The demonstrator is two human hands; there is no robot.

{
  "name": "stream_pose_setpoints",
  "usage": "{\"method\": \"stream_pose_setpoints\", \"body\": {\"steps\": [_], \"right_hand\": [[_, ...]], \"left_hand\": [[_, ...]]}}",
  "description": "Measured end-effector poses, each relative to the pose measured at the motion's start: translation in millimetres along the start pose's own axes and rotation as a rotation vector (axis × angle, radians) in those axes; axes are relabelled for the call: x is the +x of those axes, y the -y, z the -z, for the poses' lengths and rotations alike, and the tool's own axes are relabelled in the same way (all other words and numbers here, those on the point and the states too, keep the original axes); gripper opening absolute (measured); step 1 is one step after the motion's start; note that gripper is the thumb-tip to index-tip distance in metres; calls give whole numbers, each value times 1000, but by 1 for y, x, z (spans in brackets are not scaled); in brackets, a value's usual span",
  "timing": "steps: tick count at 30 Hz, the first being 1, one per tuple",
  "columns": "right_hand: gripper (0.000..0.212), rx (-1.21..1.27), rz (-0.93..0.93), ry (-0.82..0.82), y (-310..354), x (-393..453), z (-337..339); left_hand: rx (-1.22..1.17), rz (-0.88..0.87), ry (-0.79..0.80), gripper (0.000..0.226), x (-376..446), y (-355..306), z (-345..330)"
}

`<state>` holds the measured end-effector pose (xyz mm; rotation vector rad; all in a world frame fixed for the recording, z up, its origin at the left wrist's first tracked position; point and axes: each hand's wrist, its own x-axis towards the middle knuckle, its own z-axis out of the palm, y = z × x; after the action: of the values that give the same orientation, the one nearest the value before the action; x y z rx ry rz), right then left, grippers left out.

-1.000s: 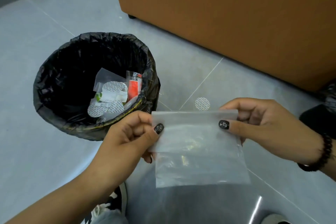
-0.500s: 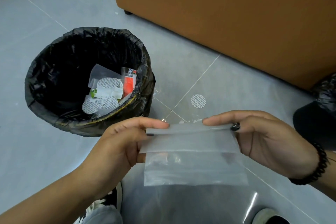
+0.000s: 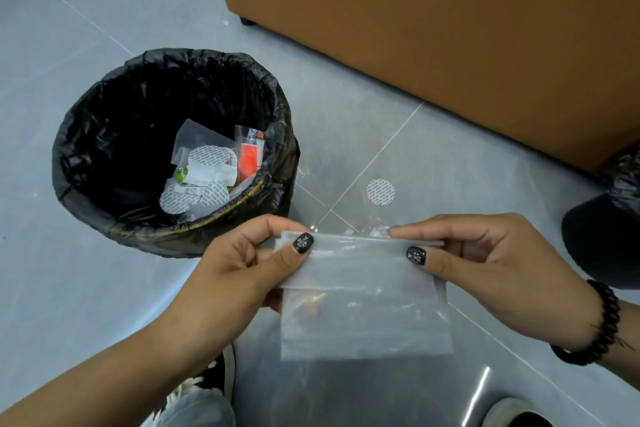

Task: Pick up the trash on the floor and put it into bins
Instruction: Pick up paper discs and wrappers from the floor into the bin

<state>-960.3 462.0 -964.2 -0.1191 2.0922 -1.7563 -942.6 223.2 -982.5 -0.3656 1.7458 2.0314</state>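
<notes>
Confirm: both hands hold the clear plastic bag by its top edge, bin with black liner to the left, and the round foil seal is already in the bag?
Not quite. The head view shows the round foil seal lying on the floor beyond the bag, not in it. The rest holds: the left hand and right hand pinch the clear plastic bag by its top edge, and the bin with black liner stands to the left.

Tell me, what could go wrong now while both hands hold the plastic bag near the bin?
1. The bag is thin and light; dropped from here, in front of the bin, it may drift and land on the floor.
2. The left hand and right hand pinch only its top edge, so a weak grip could let it slip.
3. The round seal on the floor may be forgotten.
</notes>
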Motion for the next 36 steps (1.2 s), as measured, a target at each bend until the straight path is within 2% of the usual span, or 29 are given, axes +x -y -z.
{"method": "stream_pose_setpoints", "body": {"steps": [4,6,8,11,14,16,18,19,21,22,25,27,29,32,36], "right_hand": [[25,11,69,1,-6,3,4],[25,5,77,-13,-7,2,5],[25,-7,82,-8,-6,1,5],[28,-24,71,18,-6,0,3],[24,16,10,9,-7,1,1],[30,59,-93,-8,-9,3,2],[25,114,-178,-11,-9,4,5],[29,151,-210,11,-10,5,7],[53,213,-249,59,-9,5,8],[56,218,-256,58,-8,5,7],[26,127,-237,-5,-5,4,2],[18,66,-191,-43,-7,4,1],[13,24,-129,-73,-5,3,-1],[26,-107,-7,-105,-8,2,0],[21,-207,126,-66,-13,0,-2]], "left_hand": [[-149,73,54,18,0,-1,1],[-236,92,119,32,-1,0,3],[-250,97,132,40,1,1,6],[-240,74,126,37,1,2,7],[-182,68,75,31,3,4,7],[-134,59,64,30,4,6,7],[-65,21,62,29,4,7,5],[-10,-17,45,27,4,7,4],[137,-121,2,26,4,11,4],[207,-173,-6,22,5,13,4],[307,-241,12,14,4,15,4],[227,-177,19,13,3,12,4],[95,-37,52,15,3,9,2],[-98,139,96,23,2,6,1],[-119,158,97,16,2,4,0]]}}
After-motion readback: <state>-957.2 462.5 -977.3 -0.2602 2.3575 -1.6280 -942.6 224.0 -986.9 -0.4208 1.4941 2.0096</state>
